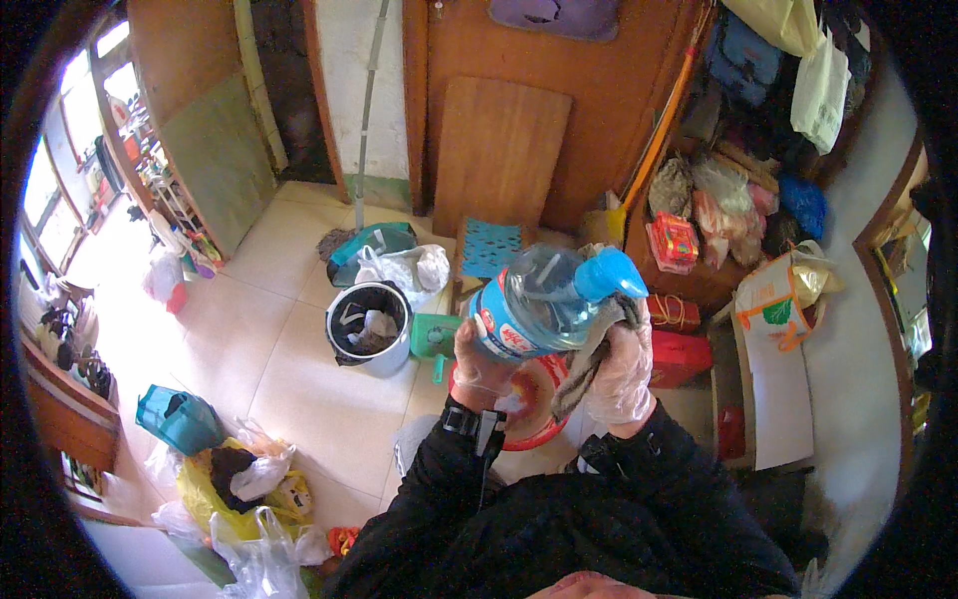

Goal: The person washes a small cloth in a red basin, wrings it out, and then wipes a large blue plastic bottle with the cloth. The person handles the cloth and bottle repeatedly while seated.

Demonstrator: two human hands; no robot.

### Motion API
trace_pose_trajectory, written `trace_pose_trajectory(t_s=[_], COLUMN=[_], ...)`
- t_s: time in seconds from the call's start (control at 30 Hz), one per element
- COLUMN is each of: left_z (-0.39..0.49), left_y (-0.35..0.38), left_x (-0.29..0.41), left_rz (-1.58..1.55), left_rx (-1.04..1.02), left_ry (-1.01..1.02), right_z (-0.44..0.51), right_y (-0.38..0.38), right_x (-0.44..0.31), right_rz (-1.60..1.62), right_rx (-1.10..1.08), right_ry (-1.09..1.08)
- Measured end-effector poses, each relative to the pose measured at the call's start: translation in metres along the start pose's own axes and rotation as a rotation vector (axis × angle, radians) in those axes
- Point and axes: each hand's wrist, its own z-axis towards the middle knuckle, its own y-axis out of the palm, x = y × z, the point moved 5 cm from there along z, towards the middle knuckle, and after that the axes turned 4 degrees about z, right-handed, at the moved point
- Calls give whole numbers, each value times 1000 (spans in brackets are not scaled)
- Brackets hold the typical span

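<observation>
My left hand grips the lower part of a large clear plastic bottle, which has a blue printed label and lies tilted almost on its side. The bottle's blue cap points to the right. In a thin clear plastic glove, my right hand holds a grey cloth against the bottle near the cap. Beneath both hands a red-rimmed basin stands on the floor, partly covered by my hands and the bottle. What it contains is hard to make out.
Left of the basin stand a white bin with a black liner and a green dustpan. Plastic bags are piled at lower left. To the right are red boxes and a paper-like bag. A wooden board leans on the door.
</observation>
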Motion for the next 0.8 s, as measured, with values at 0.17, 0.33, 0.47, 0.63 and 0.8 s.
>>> trace_pose_trajectory(t_s=[0.17,0.33,0.47,0.63,0.8], left_z=[-1,-2,-3,-2,-2], left_y=[-4,-8,-12,-17,-20], left_x=[-2,-4,-5,-4,-3], left_rz=[-16,-12,-42,0,50], left_rx=[-30,-33,-58,-23,13], left_ry=[-1,-10,-27,-7,5], right_z=[-1,-1,3,3,1], right_y=[3,1,-5,-12,-22], right_x=[-14,-11,-3,3,7], right_rz=[-270,-17,67,229,334], right_rx=[20,46,15,23,67], right_ry=[-193,-179,-95,-12,62])
